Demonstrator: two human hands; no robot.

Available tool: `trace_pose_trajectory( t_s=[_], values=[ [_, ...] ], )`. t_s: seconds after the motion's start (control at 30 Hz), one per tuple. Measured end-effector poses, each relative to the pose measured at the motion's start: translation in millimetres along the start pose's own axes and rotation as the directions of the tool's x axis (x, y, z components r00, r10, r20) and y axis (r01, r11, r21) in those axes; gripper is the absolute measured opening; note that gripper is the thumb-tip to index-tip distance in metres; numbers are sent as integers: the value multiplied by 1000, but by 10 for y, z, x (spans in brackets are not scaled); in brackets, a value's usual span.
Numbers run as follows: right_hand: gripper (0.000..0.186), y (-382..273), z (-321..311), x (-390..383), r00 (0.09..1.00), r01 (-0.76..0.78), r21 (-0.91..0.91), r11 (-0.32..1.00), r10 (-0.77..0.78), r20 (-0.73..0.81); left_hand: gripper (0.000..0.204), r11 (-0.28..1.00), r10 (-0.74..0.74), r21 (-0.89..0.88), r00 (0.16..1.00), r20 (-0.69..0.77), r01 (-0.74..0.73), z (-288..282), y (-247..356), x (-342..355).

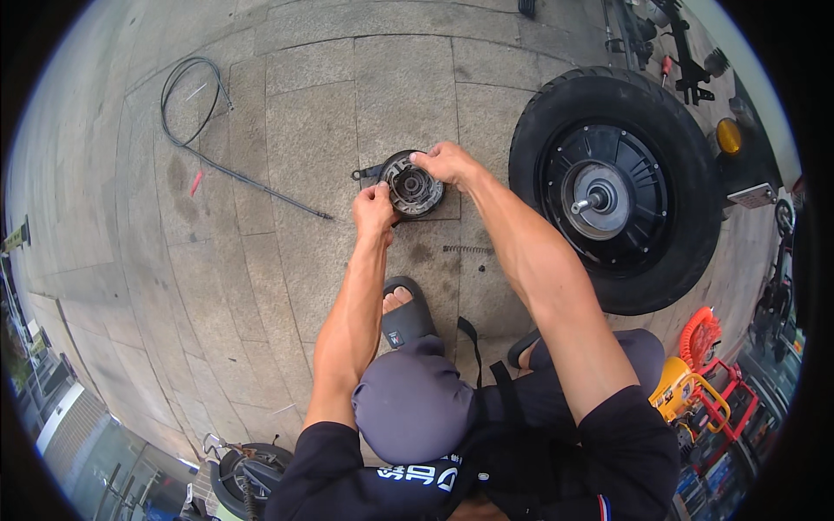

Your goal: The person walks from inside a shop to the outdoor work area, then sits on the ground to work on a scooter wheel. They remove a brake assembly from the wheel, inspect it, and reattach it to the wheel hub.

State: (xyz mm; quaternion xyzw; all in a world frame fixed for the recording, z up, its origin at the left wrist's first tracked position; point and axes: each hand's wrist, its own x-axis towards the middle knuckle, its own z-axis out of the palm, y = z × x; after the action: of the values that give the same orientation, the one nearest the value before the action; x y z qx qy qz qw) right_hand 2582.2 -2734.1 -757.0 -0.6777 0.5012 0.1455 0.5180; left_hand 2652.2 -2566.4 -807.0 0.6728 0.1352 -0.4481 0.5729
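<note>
Both of my hands are on a round drum brake assembly [413, 185], with a dark rim, metal brake shoes inside and a lever arm [367, 174] sticking out at its left. My left hand [373, 211] grips the lower left rim, its fingers closed. At the upper right edge, my right hand [445, 163] pinches the rim with thumb and fingers. A coil spring [468, 249] lies on the paving just nearer to me, beside a small dark part [481, 268]. The undersides of my fingers are hidden.
A big black tyre with a hub motor [615, 191] lies flat at the right. On the left are a looped black cable [165, 104] and a red piece [196, 182]. Vehicle parts [686, 61] stand far right, red and yellow equipment [695, 395] near right. My sandalled foot [408, 313] is close by.
</note>
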Motion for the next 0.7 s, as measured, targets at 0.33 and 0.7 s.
trace_pose_trajectory(
  t_s=[0.33, 0.7],
  values=[
    [44, 51, 6, 38, 999, 32, -50, 998, -33, -23, 28, 998, 40, -39, 999, 36, -39, -3, 17, -72],
    [39, 62, 26, 28, 994, 29, -76, 997, -37, -99, 27, 997, 52, -57, 996, 68, -48, -41, 12, -135]
  ],
)
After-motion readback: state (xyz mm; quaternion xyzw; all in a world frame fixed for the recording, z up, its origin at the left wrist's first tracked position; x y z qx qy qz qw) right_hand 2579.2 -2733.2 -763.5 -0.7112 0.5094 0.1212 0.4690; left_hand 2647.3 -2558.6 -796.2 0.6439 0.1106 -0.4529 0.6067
